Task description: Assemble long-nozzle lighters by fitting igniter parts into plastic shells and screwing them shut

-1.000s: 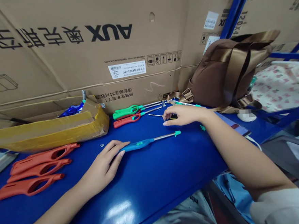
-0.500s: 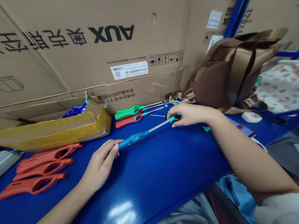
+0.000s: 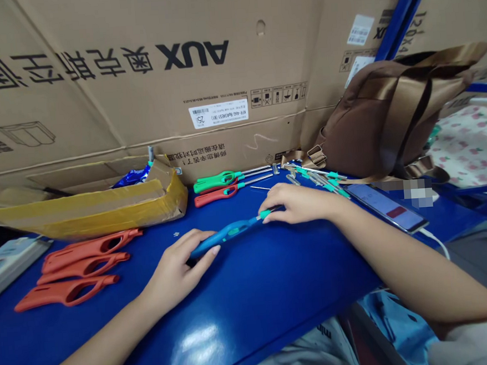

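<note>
Head view: your right hand is in, and the teal tip sits right up by the blue handle!

Far left, your red shells [image 3: 74,267] lie in their row on the blue table [image 3: 251,293], untouched, with the taped box [image 3: 103,206] behind them. Next along comes your left hand [image 3: 178,270], thumb and fingers closed round the rear of the blue lighter [image 3: 220,238], which slants up to the right above the table, between your hands. And here's the change: half a second ago a long stretch of bare rod showed; now there's barely a scrap between handle and teal tip [image 3: 264,214]. Whether the tip slid or the rod went in, you can't tell from here; your grip hides the rest. A second ago your right hand [image 3: 297,204] was off the lighter; now it's pinching that tip, so the work looks to be at the front end, with both hands committed. Behind, the green lighter [image 3: 210,183] and red lighter [image 3: 211,197] lie parked. Further right, the loose rods [image 3: 331,185] and phone [image 3: 385,206] have come clear of your arm.
</note>
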`<state>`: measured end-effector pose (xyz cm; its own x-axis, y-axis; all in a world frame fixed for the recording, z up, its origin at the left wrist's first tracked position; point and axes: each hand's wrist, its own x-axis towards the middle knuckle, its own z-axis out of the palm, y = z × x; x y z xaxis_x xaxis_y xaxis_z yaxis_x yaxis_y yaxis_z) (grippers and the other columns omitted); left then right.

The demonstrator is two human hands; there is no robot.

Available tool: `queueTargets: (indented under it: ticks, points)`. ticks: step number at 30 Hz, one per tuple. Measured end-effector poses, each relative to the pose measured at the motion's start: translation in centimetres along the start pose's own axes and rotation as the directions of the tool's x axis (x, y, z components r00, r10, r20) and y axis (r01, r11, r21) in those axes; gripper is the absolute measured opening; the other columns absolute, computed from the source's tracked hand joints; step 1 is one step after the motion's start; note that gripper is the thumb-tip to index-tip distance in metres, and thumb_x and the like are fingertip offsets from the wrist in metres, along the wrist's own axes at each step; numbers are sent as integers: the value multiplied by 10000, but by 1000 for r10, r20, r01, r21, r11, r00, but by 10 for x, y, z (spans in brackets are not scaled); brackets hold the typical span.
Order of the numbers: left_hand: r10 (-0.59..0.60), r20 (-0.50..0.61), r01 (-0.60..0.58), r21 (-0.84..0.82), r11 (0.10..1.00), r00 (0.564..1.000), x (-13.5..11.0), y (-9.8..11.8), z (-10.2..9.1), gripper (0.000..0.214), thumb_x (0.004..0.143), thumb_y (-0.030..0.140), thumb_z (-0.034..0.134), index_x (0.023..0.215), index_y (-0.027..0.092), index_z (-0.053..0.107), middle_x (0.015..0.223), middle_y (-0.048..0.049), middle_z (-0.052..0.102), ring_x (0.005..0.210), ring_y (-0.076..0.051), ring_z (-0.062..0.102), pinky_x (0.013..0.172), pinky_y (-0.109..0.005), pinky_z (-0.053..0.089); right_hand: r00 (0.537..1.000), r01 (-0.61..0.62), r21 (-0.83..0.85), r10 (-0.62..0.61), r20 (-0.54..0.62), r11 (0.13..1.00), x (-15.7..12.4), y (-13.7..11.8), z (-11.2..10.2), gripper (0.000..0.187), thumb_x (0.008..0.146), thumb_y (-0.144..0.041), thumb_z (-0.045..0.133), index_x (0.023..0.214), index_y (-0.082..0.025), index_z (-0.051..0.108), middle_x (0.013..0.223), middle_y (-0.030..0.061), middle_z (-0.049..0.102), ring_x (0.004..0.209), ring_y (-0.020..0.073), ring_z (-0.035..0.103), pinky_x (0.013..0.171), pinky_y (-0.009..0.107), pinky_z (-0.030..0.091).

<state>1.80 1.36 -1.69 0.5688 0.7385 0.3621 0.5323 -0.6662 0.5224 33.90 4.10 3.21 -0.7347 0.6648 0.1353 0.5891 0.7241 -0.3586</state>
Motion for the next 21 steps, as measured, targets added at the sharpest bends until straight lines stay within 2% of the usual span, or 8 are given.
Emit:
queueTargets:
  ticks: [4, 11, 17, 21]
  points:
    - [67, 1, -67, 24, 997, 998, -1, 1, 2, 237, 1008, 336, 576, 1183, 211, 675, 1062, -44, 721, 957, -182, 683, 892, -273, 525, 995, 97, -11, -97, 29, 995, 11, -14, 20, 222, 1006, -310, 580, 991, -188, 765, 939, 59, 790, 883, 204, 691, 918, 357, 456]
    - [66, -63, -65, 29, 997, 996, -1, -4, 4, 231, 997, 328, 603, 1183, 211, 674, 1086, -46, 731, 966, -186, 687, 898, -275, 528, 994, 48, -52, -53, -98, 998, 8, -9, 19, 206, 964, -346, 653, 1033, -180, 755, 1044, 73, 781, 974, 232, 685, 922, 369, 465]
    - [80, -80, -78, 17, 997, 994, -3, -6, 4, 211, 993, 317, 613, 1161, 212, 683, 1062, -37, 736, 945, -174, 691, 887, -263, 530, 997, 61, -85, -65, -39, 995, 10, -10, 23, 245, 1019, -318, 555, 1040, -154, 736, 991, 90, 759, 893, 218, 678, 832, 344, 481]
    - [43, -90, -45, -12, 999, 995, -5, -5, 4, 200, 984, 325, 620, 1132, 216, 699, 1046, -31, 746, 937, -178, 698, 870, -260, 537, 994, 57, -71, -63, -92, 996, 13, -9, 32, 237, 1012, -309, 562, 1033, -142, 729, 979, 94, 746, 891, 216, 681, 815, 321, 493]
